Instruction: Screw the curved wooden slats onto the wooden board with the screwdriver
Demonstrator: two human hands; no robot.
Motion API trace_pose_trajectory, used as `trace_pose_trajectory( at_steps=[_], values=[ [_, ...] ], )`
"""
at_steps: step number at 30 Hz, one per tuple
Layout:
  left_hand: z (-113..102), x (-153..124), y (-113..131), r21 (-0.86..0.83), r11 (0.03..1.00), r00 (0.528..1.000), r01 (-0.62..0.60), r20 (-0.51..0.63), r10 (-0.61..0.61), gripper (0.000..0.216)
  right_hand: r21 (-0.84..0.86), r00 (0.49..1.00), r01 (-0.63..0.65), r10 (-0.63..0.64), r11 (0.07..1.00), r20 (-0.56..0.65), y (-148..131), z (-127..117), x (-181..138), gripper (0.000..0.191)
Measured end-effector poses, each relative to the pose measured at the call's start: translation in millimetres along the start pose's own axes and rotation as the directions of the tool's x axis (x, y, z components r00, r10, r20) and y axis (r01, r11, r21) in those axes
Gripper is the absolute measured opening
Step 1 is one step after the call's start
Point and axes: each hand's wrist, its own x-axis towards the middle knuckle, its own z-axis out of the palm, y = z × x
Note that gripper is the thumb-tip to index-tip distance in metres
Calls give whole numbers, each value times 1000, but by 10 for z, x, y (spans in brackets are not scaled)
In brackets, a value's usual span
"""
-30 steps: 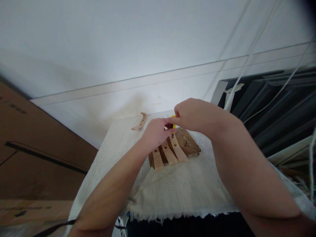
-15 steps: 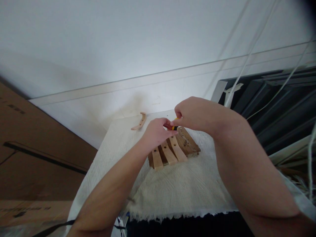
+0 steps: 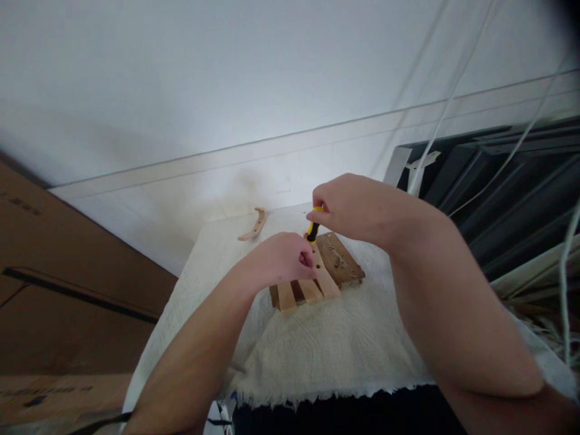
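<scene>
A small wooden piece made of pale slats on a darker board (image 3: 338, 266) lies on a cream cloth (image 3: 326, 350) covering a table. My right hand (image 3: 348, 205) is closed round a yellow and black screwdriver (image 3: 312, 228), held upright with its tip down on the slats. My left hand (image 3: 281, 260) rests on the slats just left of the tool. Its fingers are curled against the wood; whether they pinch anything is hidden.
A curved wooden part (image 3: 254, 226) lies at the far edge of the cloth. A white wall stands behind. Brown cardboard (image 3: 67, 290) fills the left. Dark metal frames (image 3: 498, 187) and white cords (image 3: 453, 103) are at the right.
My right hand has risen and set the screwdriver upright, showing more of its handle. My left hand has slid nearer, onto the slats.
</scene>
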Motion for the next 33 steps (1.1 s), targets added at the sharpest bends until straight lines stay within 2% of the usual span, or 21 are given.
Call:
trace_pose_trajectory(
  at_steps=[3, 8, 10, 13, 18, 20, 26, 30, 33],
  values=[
    [-19, -29, 45, -77, 995, 993, -66, 92, 73, 27, 6, 997, -37, 37, 999, -62, 8, -72, -72, 30],
    [-1, -23, 91, -157, 984, 984, -81, 142, 104, 38, 19, 998, -44, 45, 999, -46, 54, -128, -95, 29],
    [17, -51, 123, -140, 987, 987, -82, 127, 100, 41, 35, 998, -41, 43, 999, -45, 73, -131, -89, 28],
    [56, -117, 206, -13, 997, 993, -79, 88, 80, 37, 65, 998, -22, 26, 998, -51, 100, -130, -86, 27],
    [148, -224, 404, 199, 978, 997, 70, 14, -74, 33, 105, 999, -29, 32, 994, -31, 146, -135, -71, 24],
    [186, -257, 461, 233, 968, 996, 91, -27, -87, 34, 96, 999, -47, 47, 994, 6, 153, -149, -67, 24],
    [261, -284, 479, 248, 966, 995, 72, -90, -51, 39, 1, 978, -185, 184, 983, 94, 133, -223, -121, 36],
    [243, -273, 482, 219, 971, 994, 92, -82, -75, 43, 14, 982, -187, 187, 982, 19, 131, -244, -173, 32],
    [226, -255, 493, 194, 973, 991, 126, -66, -115, 47, 14, 968, -244, 245, 970, -47, 123, -230, -215, 30]
  ],
)
